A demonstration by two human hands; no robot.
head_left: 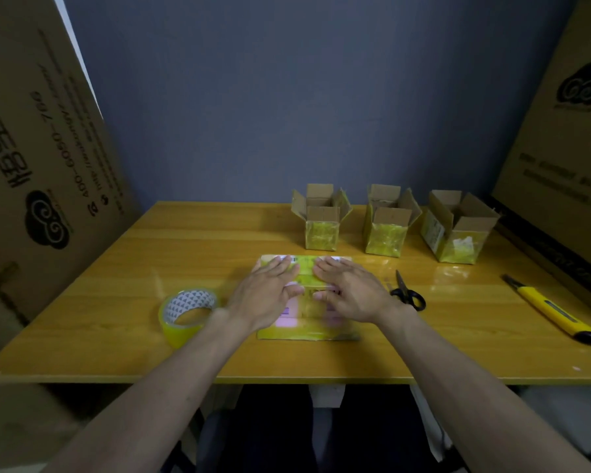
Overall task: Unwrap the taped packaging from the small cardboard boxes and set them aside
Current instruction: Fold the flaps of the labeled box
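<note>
Three small boxes (386, 230) stood open at the back of the counter (185, 240). The left hand (267, 295) and right hand (348, 291) lay flat, fingers straight, on one taped box (307, 331), probably the last.

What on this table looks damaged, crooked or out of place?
Nothing looks spilled or broken. The three open boxes stand upright in a row, the right one turned slightly askew. Both hands press flat on the flattened taped box.

Table layout
Flattened box (307, 331) centre on the table (116, 336); tape roll (186, 314) left, scissors (408, 293) and knife (553, 310) right, three open boxes (388, 230) behind.
</note>
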